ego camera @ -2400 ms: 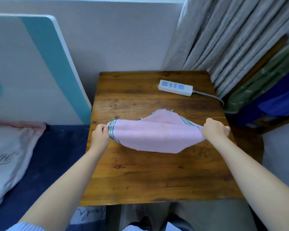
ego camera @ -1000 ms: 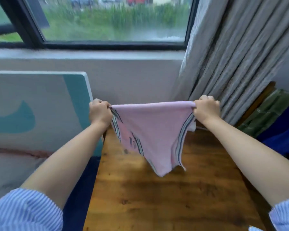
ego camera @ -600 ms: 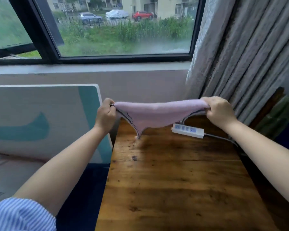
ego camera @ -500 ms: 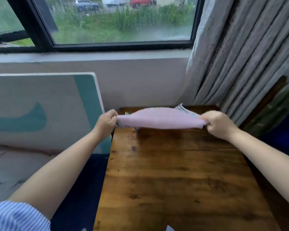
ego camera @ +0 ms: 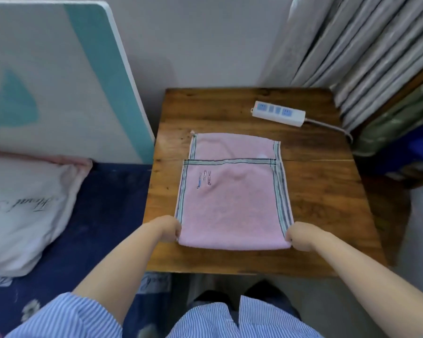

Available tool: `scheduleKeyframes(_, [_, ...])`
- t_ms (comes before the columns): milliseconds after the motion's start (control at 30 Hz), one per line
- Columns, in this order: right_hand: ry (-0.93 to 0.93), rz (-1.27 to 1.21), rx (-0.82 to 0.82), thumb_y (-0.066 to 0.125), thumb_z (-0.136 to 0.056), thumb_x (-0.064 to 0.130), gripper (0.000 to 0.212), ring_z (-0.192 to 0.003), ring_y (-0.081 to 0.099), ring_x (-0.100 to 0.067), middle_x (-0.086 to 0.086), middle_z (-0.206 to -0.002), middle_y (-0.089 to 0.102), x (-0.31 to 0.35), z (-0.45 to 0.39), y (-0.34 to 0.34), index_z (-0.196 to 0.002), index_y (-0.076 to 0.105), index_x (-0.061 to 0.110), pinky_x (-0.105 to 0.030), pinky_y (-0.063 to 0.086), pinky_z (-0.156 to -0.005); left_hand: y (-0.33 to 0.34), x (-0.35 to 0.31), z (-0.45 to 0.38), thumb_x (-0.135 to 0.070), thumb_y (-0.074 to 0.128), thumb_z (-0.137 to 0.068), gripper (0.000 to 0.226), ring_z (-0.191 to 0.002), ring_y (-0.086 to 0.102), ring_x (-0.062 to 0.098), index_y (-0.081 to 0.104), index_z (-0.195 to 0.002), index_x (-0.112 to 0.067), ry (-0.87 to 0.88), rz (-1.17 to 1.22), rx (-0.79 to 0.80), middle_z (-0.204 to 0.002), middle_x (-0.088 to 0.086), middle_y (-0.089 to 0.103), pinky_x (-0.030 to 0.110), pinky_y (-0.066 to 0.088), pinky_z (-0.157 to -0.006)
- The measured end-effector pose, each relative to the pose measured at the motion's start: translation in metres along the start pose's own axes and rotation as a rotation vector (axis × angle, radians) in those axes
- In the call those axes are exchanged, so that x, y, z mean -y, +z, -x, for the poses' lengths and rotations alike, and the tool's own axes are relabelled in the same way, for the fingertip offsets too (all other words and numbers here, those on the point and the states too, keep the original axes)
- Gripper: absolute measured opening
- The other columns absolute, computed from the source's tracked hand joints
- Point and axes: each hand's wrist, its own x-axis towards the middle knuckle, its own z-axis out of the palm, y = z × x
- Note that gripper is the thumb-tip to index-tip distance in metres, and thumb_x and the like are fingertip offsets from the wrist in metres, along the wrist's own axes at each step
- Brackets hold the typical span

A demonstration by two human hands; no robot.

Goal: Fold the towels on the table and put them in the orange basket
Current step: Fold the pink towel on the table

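A pink towel [ego camera: 232, 203] with striped grey-green borders lies flat on the wooden table [ego camera: 322, 196], folded once so that its top layer ends short of the far edge. The fold runs along the near side. My left hand [ego camera: 169, 228] pinches the near left corner of the towel. My right hand [ego camera: 300, 235] pinches the near right corner. No orange basket is in view.
A white power strip [ego camera: 279, 113] with its cable lies at the table's far right. A white and teal board [ego camera: 59, 76] leans against the wall on the left. A pillow [ego camera: 17, 211] rests on a dark blue bed. Grey curtains [ego camera: 352, 45] hang at the right.
The towel was held up stretched in the air between both hands; now it lies folded flat on the table. The view has tipped down from the window to the tabletop.
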Motion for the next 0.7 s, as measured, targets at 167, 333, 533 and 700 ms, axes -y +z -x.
scheduleKeyframes(167, [-0.129,0.266,0.153,0.043,-0.094,0.010,0.035,-0.093,0.041,-0.017,-0.016,-0.134,0.051,0.010,-0.009,-0.009,-0.127,0.050,0.000,-0.030,0.038,-0.085,-0.003,-0.003,0.002,-0.012,0.050,-0.092,0.004,-0.091,0.043,0.016,0.052,-0.094,-0.015,0.062,0.045,0.204,-0.101,0.002,0.050,0.020,0.037,-0.065])
scheduleKeyframes(333, [-0.039,-0.026,0.101,0.035,-0.096,0.007,0.036,-0.122,0.049,-0.029,-0.015,-0.137,0.049,-0.003,-0.013,-0.049,-0.129,0.048,-0.001,-0.033,0.041,-0.098,-0.020,0.006,0.001,-0.020,0.048,-0.095,0.028,-0.099,0.049,0.018,0.056,-0.120,-0.009,0.015,0.229,0.112,-0.122,0.008,0.055,0.027,0.041,-0.083])
scheduleKeyframes(533, [-0.034,-0.194,-0.056,0.035,-0.094,0.009,0.035,-0.115,0.053,-0.030,-0.015,-0.127,0.055,-0.021,-0.032,-0.092,-0.125,0.052,0.003,-0.035,0.046,-0.097,-0.064,0.011,-0.022,-0.009,0.038,-0.093,0.020,-0.084,0.045,0.022,0.057,-0.102,-0.007,-0.108,0.233,-0.124,-0.094,0.006,0.049,0.027,0.036,-0.070])
scheduleKeyframes(700, [-0.033,-0.245,-0.391,0.040,-0.092,0.011,0.033,-0.107,0.056,-0.027,-0.010,-0.123,0.058,-0.033,-0.064,-0.112,-0.122,0.057,0.012,-0.034,0.051,-0.091,-0.100,0.005,-0.043,-0.008,0.036,-0.092,0.026,-0.083,0.046,0.024,0.055,-0.108,-0.004,-0.194,0.197,-0.224,-0.093,0.008,0.048,0.030,0.039,-0.069])
